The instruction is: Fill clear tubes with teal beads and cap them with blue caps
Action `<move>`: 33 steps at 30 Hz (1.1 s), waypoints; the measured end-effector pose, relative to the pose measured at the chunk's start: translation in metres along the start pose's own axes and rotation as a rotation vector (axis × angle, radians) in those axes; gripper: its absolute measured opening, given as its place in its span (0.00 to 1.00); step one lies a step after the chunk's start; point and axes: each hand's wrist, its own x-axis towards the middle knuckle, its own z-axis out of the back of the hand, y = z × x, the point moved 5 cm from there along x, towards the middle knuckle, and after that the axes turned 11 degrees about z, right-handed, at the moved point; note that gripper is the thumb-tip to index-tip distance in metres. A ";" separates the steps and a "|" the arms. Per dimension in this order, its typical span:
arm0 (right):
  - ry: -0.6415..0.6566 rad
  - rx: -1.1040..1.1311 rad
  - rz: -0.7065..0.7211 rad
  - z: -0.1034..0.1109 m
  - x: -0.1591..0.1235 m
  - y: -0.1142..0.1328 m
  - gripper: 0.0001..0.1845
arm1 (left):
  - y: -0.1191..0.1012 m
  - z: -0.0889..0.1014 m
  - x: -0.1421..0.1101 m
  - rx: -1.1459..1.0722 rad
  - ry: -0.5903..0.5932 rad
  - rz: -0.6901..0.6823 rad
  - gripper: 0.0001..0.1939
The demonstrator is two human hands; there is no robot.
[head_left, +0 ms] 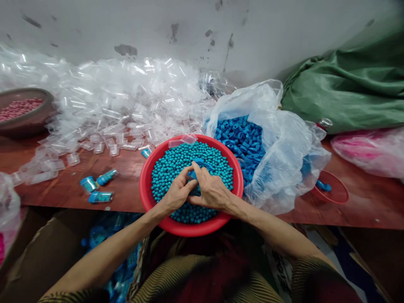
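A red plastic basin (145,185) full of small round blue beads (170,164) stands at the table's front edge. Over the beads my left hand (179,190) and my right hand (212,188) meet, thumbs and fingers bent inward and closed. Between them is a small blue plastic piece (204,164), mostly hidden by the fingers. Its exact kind does not show, and what the left fingertips grip is hidden too. Clear plastic tubes (188,139) lie at the basin's far rim, on the beads.
Clear empty tubes (126,97) are heaped along the wall. Three bead-filled tubes (101,197) lie left. An open plastic bag (277,147) of blue caps (240,141) sits right, beside a small red basket (339,191). Below left is a box (34,252) with blue items.
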 end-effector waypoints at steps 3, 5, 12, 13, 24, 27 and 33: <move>0.036 -0.098 0.018 0.002 0.002 0.005 0.48 | 0.000 -0.002 0.000 -0.047 -0.034 -0.005 0.14; 0.066 -0.132 0.025 0.001 0.003 0.006 0.48 | 0.002 -0.005 -0.001 -0.078 -0.062 0.003 0.11; 0.093 -0.099 0.019 -0.006 0.004 0.004 0.49 | 0.009 -0.005 -0.001 -0.106 -0.149 0.015 0.09; 0.082 -0.072 0.016 -0.007 0.005 0.004 0.49 | 0.009 -0.004 0.000 -0.097 -0.154 0.014 0.09; -0.171 0.198 -0.045 0.007 0.003 -0.040 0.31 | -0.031 0.108 -0.046 0.287 -0.554 -0.105 0.18; -0.109 0.128 -0.080 0.009 0.004 -0.053 0.20 | -0.032 0.154 -0.058 0.627 -0.810 -0.045 0.19; -0.049 0.057 -0.093 0.012 0.019 -0.048 0.18 | -0.044 0.148 -0.014 1.120 -0.907 -0.090 0.22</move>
